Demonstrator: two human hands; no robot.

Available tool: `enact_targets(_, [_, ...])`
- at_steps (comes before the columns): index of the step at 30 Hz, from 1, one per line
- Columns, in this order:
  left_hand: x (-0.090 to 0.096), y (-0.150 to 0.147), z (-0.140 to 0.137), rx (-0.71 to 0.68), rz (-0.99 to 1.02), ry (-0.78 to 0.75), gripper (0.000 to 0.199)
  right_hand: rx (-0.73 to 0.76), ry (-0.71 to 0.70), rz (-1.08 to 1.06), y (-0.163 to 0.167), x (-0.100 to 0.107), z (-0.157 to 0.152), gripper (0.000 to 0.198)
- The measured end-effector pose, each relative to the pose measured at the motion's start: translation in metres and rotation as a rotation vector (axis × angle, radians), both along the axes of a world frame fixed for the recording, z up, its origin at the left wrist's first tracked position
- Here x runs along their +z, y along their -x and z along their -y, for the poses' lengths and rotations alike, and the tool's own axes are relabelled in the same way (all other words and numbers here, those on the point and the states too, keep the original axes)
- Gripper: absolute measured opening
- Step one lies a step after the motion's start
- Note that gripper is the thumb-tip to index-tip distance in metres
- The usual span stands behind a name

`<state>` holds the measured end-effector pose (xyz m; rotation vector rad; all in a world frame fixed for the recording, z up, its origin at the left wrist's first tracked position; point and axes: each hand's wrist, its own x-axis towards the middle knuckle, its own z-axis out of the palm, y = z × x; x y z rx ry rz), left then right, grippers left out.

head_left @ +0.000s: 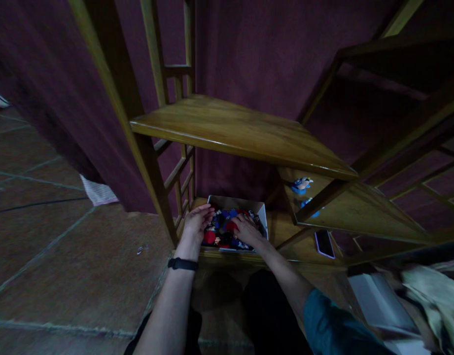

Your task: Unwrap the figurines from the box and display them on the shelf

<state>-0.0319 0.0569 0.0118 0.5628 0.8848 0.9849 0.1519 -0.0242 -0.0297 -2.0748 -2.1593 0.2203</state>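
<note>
We look down at one pale, open-topped box at the left end of a wooden lower shelf, close to its front edge. The box is filled with small figures in red, blue, black and white.

We judge each figure light and easy to lift with a few fingers around its body; any thin parts might be fragile. Whether they are hard or soft, slick or grippy, we cannot tell. The box looks like stiff card, best held by two opposite walls.

Our left hand is at the box's left side, fingers lightly curled with the thumb apart, apparently holding nothing; contact with the rim is unclear. Our right hand reaches into the heap, fingers spread over the figures; we cannot tell whether they grip one.

Counting: one box; figures inside too jumbled to number; two blue figures on a raised shelf to the right; one phone near the lower shelf's front right corner; one dark wristband on our left wrist.
</note>
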Motion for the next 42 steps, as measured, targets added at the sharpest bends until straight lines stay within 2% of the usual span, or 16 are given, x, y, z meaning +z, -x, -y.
enact_targets(4, [-0.002,0.001,0.000,0.008,0.022,-0.004,0.018,-0.022,0.075,-0.001,-0.022,0.002,0.022,0.028])
enact_targets(7, [-0.002,0.001,0.002,0.005,0.021,-0.002,0.018,-0.035,0.067,-0.044,-0.025,0.004,0.021,0.025])
enact_targets(11, [-0.001,-0.001,0.003,0.007,0.022,-0.002,0.018,-0.017,0.003,-0.094,-0.006,0.006,0.002,0.037])
enact_targets(14, [0.001,-0.002,0.003,0.010,0.009,0.008,0.018,0.058,0.059,-0.061,0.014,0.004,-0.008,0.041])
enact_targets(16, [0.002,-0.002,0.003,0.006,0.005,0.015,0.019,0.089,0.093,-0.024,0.025,0.002,-0.005,0.037])
enact_targets(19, [0.004,-0.001,0.003,-0.002,0.021,0.011,0.019,0.092,0.036,0.019,0.029,0.004,0.009,0.031])
enact_targets(24, [0.004,0.001,0.003,0.007,0.026,0.024,0.018,0.008,-0.033,0.032,0.005,0.011,0.024,0.027])
enact_targets(28, [0.005,0.001,0.004,0.016,0.026,0.026,0.018,-0.123,-0.053,0.056,-0.012,0.018,0.011,0.024])
enact_targets(31, [0.006,0.000,0.004,0.018,0.024,0.019,0.018,-0.111,-0.075,0.058,-0.008,0.021,-0.005,0.027])
enact_targets(35, [0.007,-0.001,0.005,0.009,0.020,0.019,0.018,0.029,0.060,0.073,0.009,0.013,-0.024,0.026])
enact_targets(38, [0.008,0.000,0.005,0.006,0.018,0.026,0.018,0.007,0.178,0.088,0.018,0.002,-0.033,0.025])
enact_targets(42, [0.007,0.000,0.005,0.001,0.027,0.023,0.018,-0.019,0.199,0.087,0.019,-0.005,-0.040,0.031])
